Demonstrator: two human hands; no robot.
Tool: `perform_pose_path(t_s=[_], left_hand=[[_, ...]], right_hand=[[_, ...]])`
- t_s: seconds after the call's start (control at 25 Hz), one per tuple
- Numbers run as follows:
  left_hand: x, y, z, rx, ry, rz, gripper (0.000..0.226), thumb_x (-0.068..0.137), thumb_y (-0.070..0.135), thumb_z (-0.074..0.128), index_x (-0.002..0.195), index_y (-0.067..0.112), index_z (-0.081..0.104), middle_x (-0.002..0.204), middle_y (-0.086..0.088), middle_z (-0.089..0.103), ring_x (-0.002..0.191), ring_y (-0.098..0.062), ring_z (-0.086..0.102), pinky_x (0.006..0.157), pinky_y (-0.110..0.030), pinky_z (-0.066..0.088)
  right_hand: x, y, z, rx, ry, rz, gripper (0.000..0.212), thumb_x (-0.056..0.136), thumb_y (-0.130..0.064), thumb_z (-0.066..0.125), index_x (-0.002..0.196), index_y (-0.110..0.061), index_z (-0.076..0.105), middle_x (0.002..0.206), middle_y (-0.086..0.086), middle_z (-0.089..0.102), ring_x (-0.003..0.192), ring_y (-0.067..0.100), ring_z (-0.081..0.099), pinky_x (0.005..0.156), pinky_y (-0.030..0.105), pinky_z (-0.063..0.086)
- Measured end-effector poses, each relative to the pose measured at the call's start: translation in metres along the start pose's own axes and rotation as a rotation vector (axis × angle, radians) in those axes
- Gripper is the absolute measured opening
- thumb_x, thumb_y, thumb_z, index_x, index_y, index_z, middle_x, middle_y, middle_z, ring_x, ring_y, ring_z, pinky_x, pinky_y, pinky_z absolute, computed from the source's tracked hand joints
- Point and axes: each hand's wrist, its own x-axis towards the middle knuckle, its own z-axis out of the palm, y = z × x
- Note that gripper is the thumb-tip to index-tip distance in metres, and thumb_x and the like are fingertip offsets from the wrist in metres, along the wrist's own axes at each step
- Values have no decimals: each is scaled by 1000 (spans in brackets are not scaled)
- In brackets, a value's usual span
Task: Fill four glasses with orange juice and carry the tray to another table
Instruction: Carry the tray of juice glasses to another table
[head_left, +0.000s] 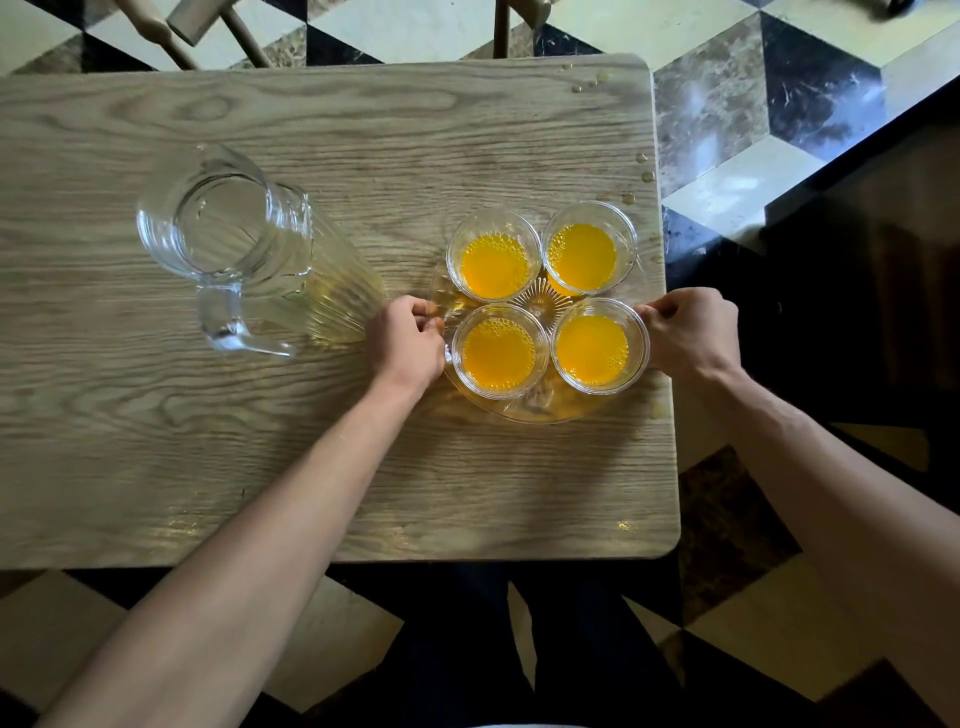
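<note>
Several clear glasses holding orange juice stand in a square on a round clear glass tray (524, 408) near the right edge of a wooden table (363, 467): far left glass (493, 257), far right glass (588, 249), near left glass (498, 352), near right glass (597, 347). My left hand (408, 338) grips the tray's left rim. My right hand (691, 332) grips its right rim. The tray rests on the table.
An empty clear glass pitcher (244, 249) with a handle stands left of the tray. Juice drops lie near the table's right edge (644, 166). A dark table or counter (883, 260) is to the right. Wooden chair legs (208, 31) stand beyond the table's far edge on a patterned tile floor.
</note>
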Motion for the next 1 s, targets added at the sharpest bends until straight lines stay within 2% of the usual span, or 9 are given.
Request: perform_pose_path(t_s=[0.12, 0.28, 0.44, 0.52, 0.72, 0.8, 0.88, 0.92, 1.0], left_hand=[[-5, -1, -2, 9, -3, 7, 19, 94, 2, 68, 111, 1, 74, 103, -14, 76, 91, -27, 72, 80, -32, 59], [-15, -3, -8, 11, 3, 21, 18, 93, 5, 69, 110, 5, 75, 100, -10, 76, 90, -23, 71, 84, -33, 60], [-29, -5, -15, -3, 0, 20, 15, 93, 6, 69, 107, 8, 74, 91, -1, 70, 82, -16, 66, 75, -25, 54], [-39, -6, -18, -24, -7, 15, 13, 93, 6, 68, 104, 10, 74, 87, 0, 69, 80, -17, 66, 70, -23, 51], [-68, -13, -25, -47, 12, 0, 11, 92, 7, 69, 99, 14, 74, 88, 0, 71, 82, -18, 68, 76, -29, 57], [-82, -17, -26, -44, 47, -13, 12, 92, 7, 71, 103, 10, 75, 89, -1, 72, 83, -18, 69, 74, -26, 54], [-101, -22, -26, -48, 90, -42, 13, 92, 7, 72, 104, 8, 76, 89, -1, 71, 82, -17, 68, 72, -24, 49], [-111, -26, -25, -55, 107, -57, 12, 91, 7, 73, 103, 8, 76, 89, -2, 72, 82, -17, 68, 72, -23, 48], [-128, -35, -22, -78, 130, -90, 12, 89, 7, 74, 100, 8, 77, 88, -2, 73, 84, -20, 70, 73, -25, 49]], right_hand=[[-5, 2, -2, -2, -2, -14, 25, 92, -29, 72, 88, -6, 81, 70, 2, 72, 58, 13, 67, 67, 34, 62], [-15, 3, -6, -2, 8, -23, 25, 93, -29, 72, 89, -6, 81, 72, 4, 73, 56, 7, 63, 62, 26, 53], [-32, 5, -13, 13, 4, -31, 23, 94, -27, 72, 90, -6, 80, 72, 2, 72, 53, 5, 62, 53, 20, 50], [-40, 7, -17, 23, 10, -40, 22, 94, -26, 72, 91, -6, 80, 69, 1, 72, 53, 3, 62, 58, 22, 52], [-59, 15, -28, 30, -9, -67, 20, 93, -27, 73, 87, -8, 79, 61, -8, 65, 50, -1, 62, 48, 15, 46], [-66, 19, -31, 36, -19, -96, 20, 92, -26, 74, 87, -7, 79, 65, -4, 69, 55, 3, 64, 53, 24, 56], [-72, 22, -34, 12, -35, -138, 21, 92, -26, 74, 87, -6, 80, 67, 0, 71, 58, 6, 63, 67, 35, 62], [-75, 24, -36, 1, -46, -154, 21, 92, -25, 73, 87, -6, 80, 65, -1, 69, 57, 5, 62, 69, 36, 62], [-80, 28, -38, -21, -72, -175, 21, 93, -26, 72, 87, -7, 80, 58, -5, 66, 51, 1, 59, 60, 27, 58]])
